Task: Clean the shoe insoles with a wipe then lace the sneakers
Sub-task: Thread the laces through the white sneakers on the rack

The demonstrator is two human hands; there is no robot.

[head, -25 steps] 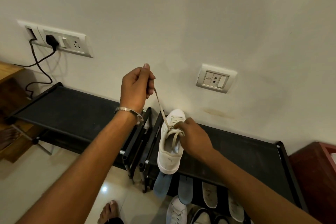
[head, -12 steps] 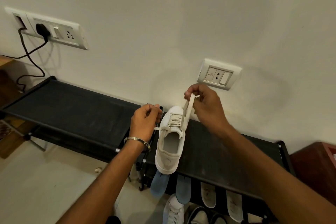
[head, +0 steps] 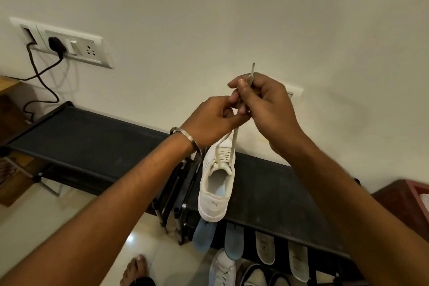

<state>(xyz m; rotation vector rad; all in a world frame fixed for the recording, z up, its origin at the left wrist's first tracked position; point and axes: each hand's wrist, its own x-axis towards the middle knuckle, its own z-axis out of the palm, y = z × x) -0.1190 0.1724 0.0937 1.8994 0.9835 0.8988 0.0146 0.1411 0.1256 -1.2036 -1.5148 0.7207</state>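
Note:
A white sneaker (head: 217, 195) stands on the black shoe rack (head: 267, 190), heel toward me. Both ends of its cream lace (head: 234, 144) rise taut from the top eyelets to my hands, which meet above the shoe. My left hand (head: 213, 121), with a metal bangle on the wrist, pinches one lace end. My right hand (head: 264, 104) pinches the other, and that end's tip sticks up past my fingers. Two blue insoles (head: 204, 234) and two pale insoles (head: 264, 247) lean on the shelf below.
A second black rack (head: 88, 139) stands to the left. Another white sneaker (head: 221, 269) and dark shoes (head: 253, 275) sit on the floor by my bare foot (head: 133, 270). Wall sockets (head: 69, 44) with a plugged cable are at the left. A red-brown box (head: 411, 204) is at the right.
My left hand rose from beside the shoe up to my right hand. Both lace ends are now pulled upward together above the sneaker.

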